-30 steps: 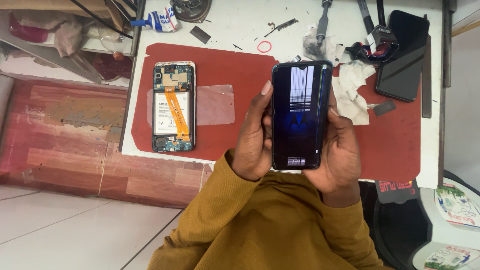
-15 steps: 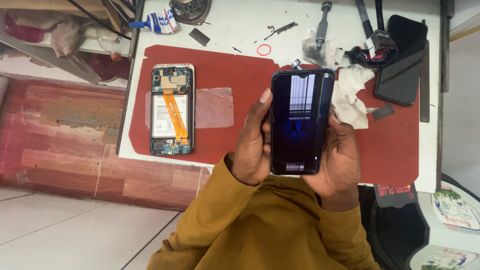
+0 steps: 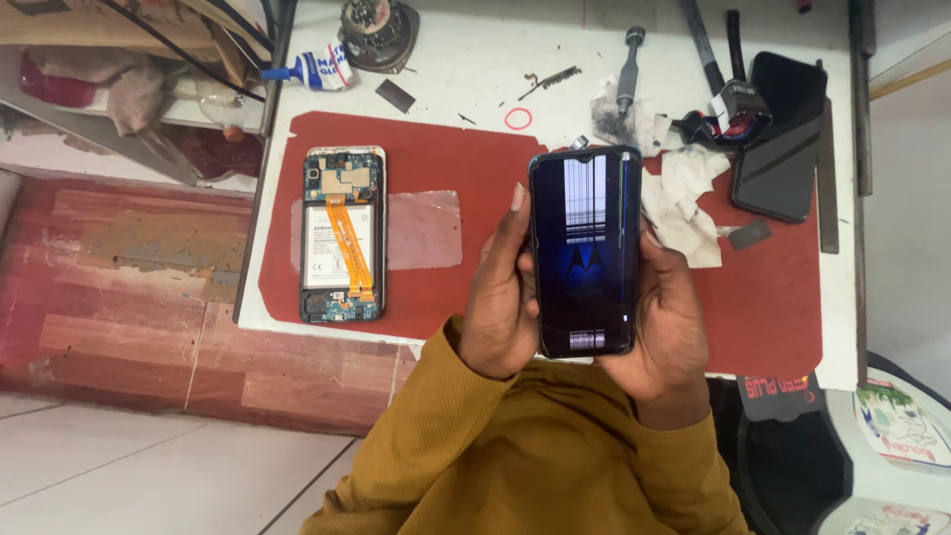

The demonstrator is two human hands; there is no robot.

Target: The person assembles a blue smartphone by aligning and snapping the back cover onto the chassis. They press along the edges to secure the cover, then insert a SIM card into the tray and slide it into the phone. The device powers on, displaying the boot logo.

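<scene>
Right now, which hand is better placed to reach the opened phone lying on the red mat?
Probably the left hand. Both hands grip the lit phone, but the opened phone lies on the red mat on the left hand's side, with only bare mat between. The right hand would have to cross over.

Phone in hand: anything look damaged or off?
Yes. The phone, gripped by the left hand and right hand, shows bright vertical streaks across the upper screen and a band near the bottom, like a faulty display. On the red mat, an opened phone lies with its insides exposed.
</scene>
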